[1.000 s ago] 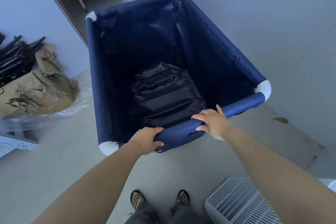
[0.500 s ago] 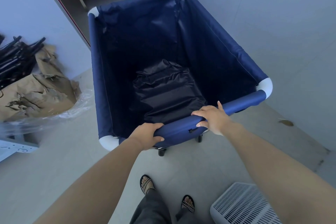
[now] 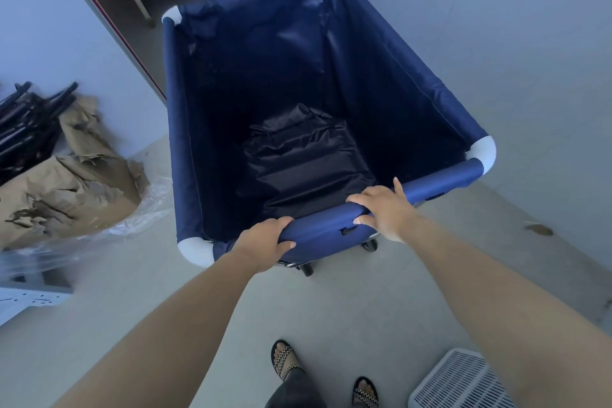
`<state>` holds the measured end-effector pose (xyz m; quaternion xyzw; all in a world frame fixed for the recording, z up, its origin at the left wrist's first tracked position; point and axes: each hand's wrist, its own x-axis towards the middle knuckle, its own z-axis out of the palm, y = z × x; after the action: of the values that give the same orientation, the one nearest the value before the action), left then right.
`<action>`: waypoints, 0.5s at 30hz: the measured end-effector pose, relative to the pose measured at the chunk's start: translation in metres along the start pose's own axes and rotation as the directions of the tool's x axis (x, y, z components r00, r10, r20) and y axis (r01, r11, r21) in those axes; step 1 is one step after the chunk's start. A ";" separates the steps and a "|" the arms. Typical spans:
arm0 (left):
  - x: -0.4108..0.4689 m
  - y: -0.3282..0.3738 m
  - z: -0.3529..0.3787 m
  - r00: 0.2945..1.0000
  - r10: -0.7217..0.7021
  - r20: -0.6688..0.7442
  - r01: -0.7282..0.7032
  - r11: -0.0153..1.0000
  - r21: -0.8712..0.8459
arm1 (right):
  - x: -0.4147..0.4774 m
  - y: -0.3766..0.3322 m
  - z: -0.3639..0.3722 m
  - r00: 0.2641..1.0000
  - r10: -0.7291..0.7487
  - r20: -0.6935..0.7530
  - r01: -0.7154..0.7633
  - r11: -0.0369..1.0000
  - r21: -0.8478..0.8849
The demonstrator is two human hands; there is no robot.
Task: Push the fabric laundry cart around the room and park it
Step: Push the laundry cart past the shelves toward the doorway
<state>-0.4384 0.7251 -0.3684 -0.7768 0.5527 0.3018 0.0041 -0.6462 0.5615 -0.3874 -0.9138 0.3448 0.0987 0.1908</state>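
No words, numbers or signs can be read anywhere, not on the cart or on the things around it

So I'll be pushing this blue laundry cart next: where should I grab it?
Grip the padded near top rail of the laundry cart from behind, hands apart, as the left hand and right hand do. It is round, runs crosswise at arm height, and leaves the casters ahead of your feet.

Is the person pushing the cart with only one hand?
No, both the left hand and right hand grip the near rail of the blue cart.
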 end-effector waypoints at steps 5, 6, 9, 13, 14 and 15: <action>0.018 -0.032 -0.017 0.997 -0.025 -0.068 0.026 0.999 0.026 | 0.037 -0.011 -0.001 1.000 0.009 -0.005 -0.010 0.997 -0.081; 0.022 -0.036 -0.020 0.997 -0.027 -0.079 0.029 0.999 0.022 | 0.043 -0.013 -0.002 1.000 0.016 -0.007 -0.017 0.997 -0.080; 0.033 -0.044 -0.027 0.994 -0.043 -0.103 0.046 0.999 0.020 | 0.060 -0.015 -0.001 0.999 0.031 -0.026 -0.033 0.997 -0.069; 0.043 -0.046 -0.033 0.991 -0.070 -0.116 0.075 0.997 0.036 | 0.075 -0.011 -0.001 0.998 0.014 -0.060 -0.017 0.998 -0.065; 0.045 -0.045 -0.034 0.991 -0.074 -0.115 0.079 0.996 0.040 | 0.076 -0.009 -0.002 0.998 0.009 -0.065 -0.013 0.998 -0.065; 0.046 -0.042 -0.034 0.990 -0.082 -0.114 0.088 0.995 0.041 | 0.077 -0.006 -0.002 0.998 0.001 -0.069 -0.005 0.998 -0.065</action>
<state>-0.3767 0.6906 -0.3764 -0.8151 0.5254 0.2442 0.0037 -0.5851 0.5195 -0.4078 -0.9219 0.3490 0.0785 0.1488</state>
